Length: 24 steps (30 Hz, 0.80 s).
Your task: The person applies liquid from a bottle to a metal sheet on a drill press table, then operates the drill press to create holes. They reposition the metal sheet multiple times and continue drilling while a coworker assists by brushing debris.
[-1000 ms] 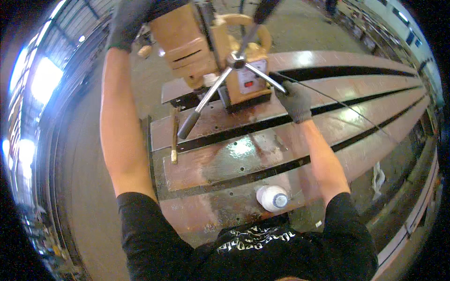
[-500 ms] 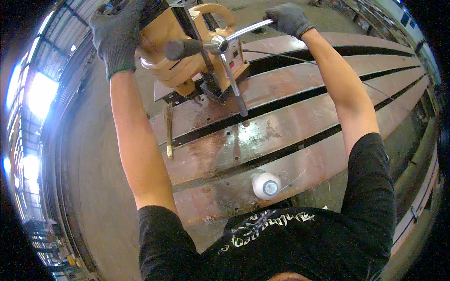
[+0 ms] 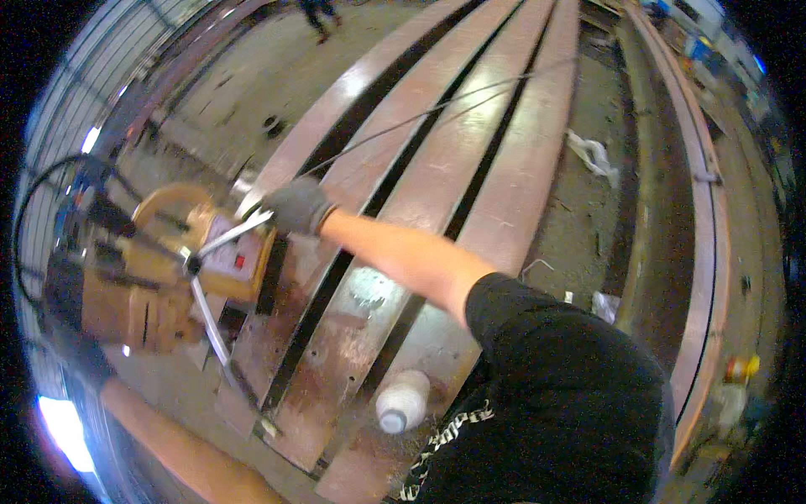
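A yellow-orange magnetic drill press stands at the left on long brown steel beams. My right hand, in a grey glove, is closed round one spoke of its three-armed feed handle. Another spoke points down toward the beams. My left hand, also gloved, lies against the motor's outer end at the dim left rim; its fingers are too dark to make out. A white bottle with a grey-blue cap stands on the nearest beam. Beside the lower spoke shows the pale tip of a stick.
Dark gaps run lengthwise between the beams. A thin dark cable crosses them beyond my right hand. White plastic scrap lies on the floor to the right, beside a long steel rail. Another person's legs show far back.
My view has swung to the right, so the drill and both hands now sit farther left in the picture. The feed handle's spokes stand at a different angle, with my right hand still on one.
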{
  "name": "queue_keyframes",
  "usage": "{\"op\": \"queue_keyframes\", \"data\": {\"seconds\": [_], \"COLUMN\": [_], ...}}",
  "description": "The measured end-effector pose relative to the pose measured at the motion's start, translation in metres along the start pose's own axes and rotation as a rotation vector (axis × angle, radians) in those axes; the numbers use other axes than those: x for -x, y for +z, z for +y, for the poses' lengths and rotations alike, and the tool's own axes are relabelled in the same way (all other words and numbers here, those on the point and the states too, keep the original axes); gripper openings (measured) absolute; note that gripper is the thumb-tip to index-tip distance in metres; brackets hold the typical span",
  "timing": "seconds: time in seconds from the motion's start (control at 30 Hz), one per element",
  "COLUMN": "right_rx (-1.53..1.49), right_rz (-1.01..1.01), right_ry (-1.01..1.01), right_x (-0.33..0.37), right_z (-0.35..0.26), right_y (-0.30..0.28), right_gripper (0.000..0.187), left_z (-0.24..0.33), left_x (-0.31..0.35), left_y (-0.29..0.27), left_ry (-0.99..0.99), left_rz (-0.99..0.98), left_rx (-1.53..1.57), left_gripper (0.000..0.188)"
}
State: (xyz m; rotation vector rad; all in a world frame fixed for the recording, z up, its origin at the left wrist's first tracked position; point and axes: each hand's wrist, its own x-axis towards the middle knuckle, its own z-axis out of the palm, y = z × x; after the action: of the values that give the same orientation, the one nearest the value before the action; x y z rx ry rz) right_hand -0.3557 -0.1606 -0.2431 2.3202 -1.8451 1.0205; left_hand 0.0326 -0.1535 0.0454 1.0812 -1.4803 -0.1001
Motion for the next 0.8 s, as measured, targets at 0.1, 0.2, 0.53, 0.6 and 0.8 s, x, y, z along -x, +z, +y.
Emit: {"op": "queue_keyframes", "data": {"seconds": [0.1, 0.2, 0.53, 0.6, 0.8], "right_rx": [-0.095, -0.152, -0.204, -0.242, -0.350], "right_rz": [0.139, 0.120, 0.005, -0.012, -0.135], "right_ry": [0.055, 0.110, 0.149, 0.168, 0.241], "right_x": [0.026, 0.029, 0.028, 0.021, 0.050], "right_z": [-0.008, -0.006, -0.018, -0.012, -0.023], "right_y": [0.013, 0.013, 0.026, 0.029, -0.012], "right_gripper": [0.024, 0.015, 0.026, 0.029, 0.038], "left_z": [0.005, -0.001, -0.024, -0.021, -0.039], "left_x": [-0.014, -0.032, -0.061, -0.063, -0.063], "left_y": [0.002, -0.002, -0.017, -0.004, 0.019], "left_ry": [-0.014, -0.014, -0.075, -0.026, 0.002], "left_rz": [-0.035, -0.042, -0.090, -0.113, -0.170], "left_rx": [0.042, 0.065, 0.134, 0.164, 0.336], "left_gripper": [0.047, 0.049, 0.048, 0.048, 0.050]}}
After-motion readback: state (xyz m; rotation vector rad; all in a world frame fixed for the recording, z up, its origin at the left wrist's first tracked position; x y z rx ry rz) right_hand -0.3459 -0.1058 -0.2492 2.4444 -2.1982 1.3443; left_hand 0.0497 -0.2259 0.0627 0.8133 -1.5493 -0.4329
